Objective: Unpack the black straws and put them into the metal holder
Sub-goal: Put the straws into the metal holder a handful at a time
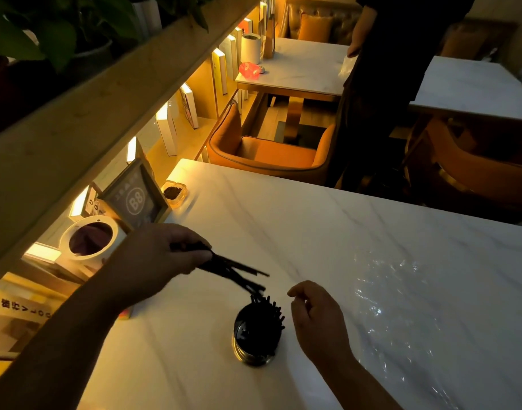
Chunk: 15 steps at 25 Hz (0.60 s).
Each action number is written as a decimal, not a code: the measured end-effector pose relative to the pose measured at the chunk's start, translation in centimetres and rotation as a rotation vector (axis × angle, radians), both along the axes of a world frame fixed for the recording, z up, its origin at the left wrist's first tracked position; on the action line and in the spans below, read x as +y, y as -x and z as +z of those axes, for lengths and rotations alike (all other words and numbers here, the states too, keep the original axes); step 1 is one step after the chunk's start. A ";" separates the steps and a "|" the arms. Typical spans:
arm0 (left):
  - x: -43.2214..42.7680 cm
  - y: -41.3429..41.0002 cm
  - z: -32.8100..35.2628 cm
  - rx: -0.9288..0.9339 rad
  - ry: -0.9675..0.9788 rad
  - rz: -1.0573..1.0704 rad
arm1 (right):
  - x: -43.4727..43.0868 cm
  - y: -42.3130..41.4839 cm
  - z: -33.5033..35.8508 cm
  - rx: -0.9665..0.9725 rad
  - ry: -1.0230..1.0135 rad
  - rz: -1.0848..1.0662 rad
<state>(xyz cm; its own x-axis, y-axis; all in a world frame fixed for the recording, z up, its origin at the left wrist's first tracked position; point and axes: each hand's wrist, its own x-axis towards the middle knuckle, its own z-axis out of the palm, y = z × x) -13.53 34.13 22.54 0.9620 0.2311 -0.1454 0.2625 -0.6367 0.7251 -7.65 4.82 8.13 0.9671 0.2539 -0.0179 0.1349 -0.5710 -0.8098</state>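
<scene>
Now, left hand (156, 255): we pinch a loose bundle of thin black plastic straws (236, 272) at one end, fingers clenched round them, their free tips slanting down just above the round, shiny metal holder (255, 347).
Right hand (316, 318): released, fingers loosely curled, holding nothing, just beside the holder.
Holder: it stands upright on the white veined marble desk (313, 226); other straws (270, 310) already stand in it, fanned toward its right rim.
Handling: we judge the straws light, stiff and smooth, apt to splay or slip from a loose pinch; a grip nearer the middle should keep them together.
Wrapping: crinkled clear plastic film (381, 291) lies glinting on the desk, well right of the holder.
</scene>
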 end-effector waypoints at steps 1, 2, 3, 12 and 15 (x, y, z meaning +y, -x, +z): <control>0.4 0.0 -0.1 -0.054 0.062 0.077 | 0.0 -0.1 0.3 0.024 -0.035 -0.004; 0.5 -0.1 -0.5 -0.111 0.174 0.174 | 0.2 -0.1 0.6 0.068 -0.073 0.016; 0.2 -0.3 -1.1 -0.158 0.341 0.280 | 0.5 -0.2 1.2 0.143 -0.103 0.074; -7.6 0.2 -9.4 0.024 1.332 0.512 | 3.4 -2.7 6.6 0.837 -0.966 0.024; -8.4 1.3 -11.3 0.184 1.236 0.398 | 2.6 -3.8 6.4 0.573 -0.653 -0.017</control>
<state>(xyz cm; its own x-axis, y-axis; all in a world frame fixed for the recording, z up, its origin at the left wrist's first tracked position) -14.79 25.70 11.26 0.8024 0.1135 -0.5859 0.4345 0.5618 0.7039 -3.81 7.45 14.52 0.8572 0.3690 -0.3593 -0.3984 0.0331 -0.9166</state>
